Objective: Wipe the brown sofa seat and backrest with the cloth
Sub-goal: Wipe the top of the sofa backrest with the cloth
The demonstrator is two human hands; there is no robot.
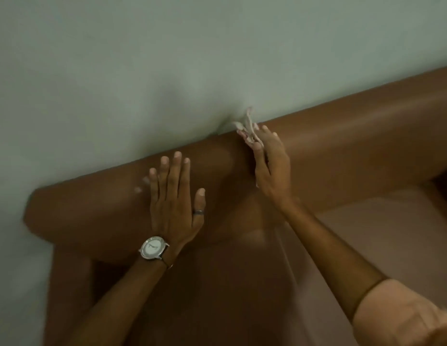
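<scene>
step judged: wiping top edge of backrest [342, 126]. to do well: keep cloth [248, 126] flat against leather, press evenly, sweep along top edge toward right end, then down to seat [367, 233].

left hand [173, 203] flat on backrest near left corner, fingers spread, grasping nothing.

right hand [269, 166] at top edge by wall [167, 58], fingers closed around cloth; pale bunch pokes out past fingertips, image blurred.

brown sofa [342, 136] backrest bears a flat left hand [173, 203].

Brown sofa [342, 136], whitish cloth [248, 123], pale green wall [167, 58], silver watch [153, 247], peach sleeve [397, 313]
</scene>
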